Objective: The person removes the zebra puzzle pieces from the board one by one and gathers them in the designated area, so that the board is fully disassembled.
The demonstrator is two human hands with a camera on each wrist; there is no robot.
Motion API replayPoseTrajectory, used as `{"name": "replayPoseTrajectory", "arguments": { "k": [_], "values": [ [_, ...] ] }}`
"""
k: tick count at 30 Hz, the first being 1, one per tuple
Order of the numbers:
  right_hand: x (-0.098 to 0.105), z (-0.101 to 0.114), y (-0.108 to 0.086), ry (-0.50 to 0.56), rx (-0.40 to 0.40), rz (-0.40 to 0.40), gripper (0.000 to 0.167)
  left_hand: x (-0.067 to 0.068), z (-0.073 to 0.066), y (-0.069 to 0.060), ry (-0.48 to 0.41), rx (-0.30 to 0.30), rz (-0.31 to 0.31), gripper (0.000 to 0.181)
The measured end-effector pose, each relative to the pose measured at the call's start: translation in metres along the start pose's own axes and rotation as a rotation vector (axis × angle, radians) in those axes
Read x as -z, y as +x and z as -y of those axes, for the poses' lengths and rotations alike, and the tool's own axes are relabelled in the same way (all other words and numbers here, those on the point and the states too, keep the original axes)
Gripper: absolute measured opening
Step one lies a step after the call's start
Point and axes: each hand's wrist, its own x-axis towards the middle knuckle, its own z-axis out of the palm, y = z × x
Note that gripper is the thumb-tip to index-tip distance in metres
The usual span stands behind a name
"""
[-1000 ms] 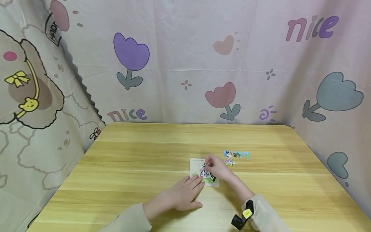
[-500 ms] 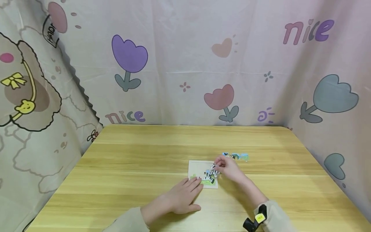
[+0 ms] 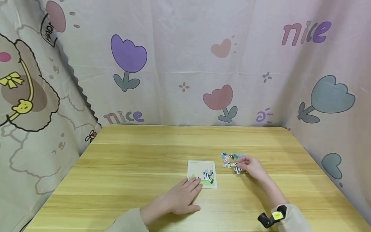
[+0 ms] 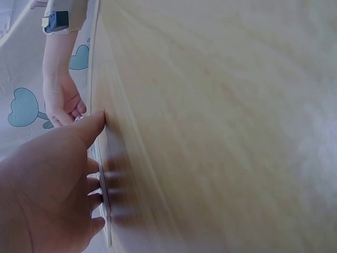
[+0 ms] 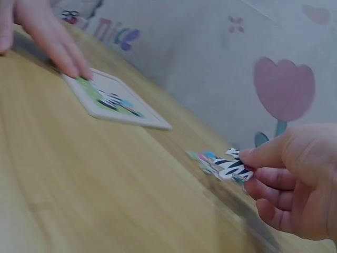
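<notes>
My left hand [image 3: 184, 196] lies flat with its fingers straight on the lower left of a square puzzle board [image 3: 198, 166]. Within the board's pale frame, pieces with zebra stripes and green grass fill part of the bottom; bare backing shows above them. To the right of the board, my right hand [image 3: 252, 166] pinches a black-and-white striped puzzle piece [image 5: 230, 167] between thumb and fingers, just above the table. Beside and partly behind that hand lie several loose puzzle pieces [image 3: 227, 158] in blue, green and striped colours; some are hidden by it.
The wooden table [image 3: 145, 151] runs back to a printed curtain [image 3: 176, 64]. More curtain [image 3: 34, 161] hangs along the left side. A black camera [image 3: 271, 219] is strapped to the right wrist.
My right hand has moved right, from over the board to the loose pieces, taking the striped piece with it. The left hand stays on the board.
</notes>
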Motion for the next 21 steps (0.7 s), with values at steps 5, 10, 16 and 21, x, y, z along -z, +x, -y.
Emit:
{"name": "replayPoseTrajectory", "arguments": {
  "k": [5,10,16,21],
  "values": [
    [0.0072,-0.0063,-0.0011,-0.043,-0.034,-0.012,0.019,0.0003,-0.0006,-0.0003,0.001,0.002,0.002,0.072],
    [0.0059,-0.0092,-0.0010,-0.121,-0.053,-0.029,0.018,0.0020,-0.0019,-0.0016,0.001,0.000,0.003,0.072],
    [0.0015,-0.0110,0.0028,-0.245,-0.011,-0.062,0.018,0.0034,-0.0027,-0.0024,-0.008,0.005,0.010,0.073],
    [-0.0024,-0.0102,0.0067,-0.306,0.012,-0.077,0.016,0.0017,-0.0019,-0.0012,-0.002,0.009,0.005,0.073]
  ]
}}
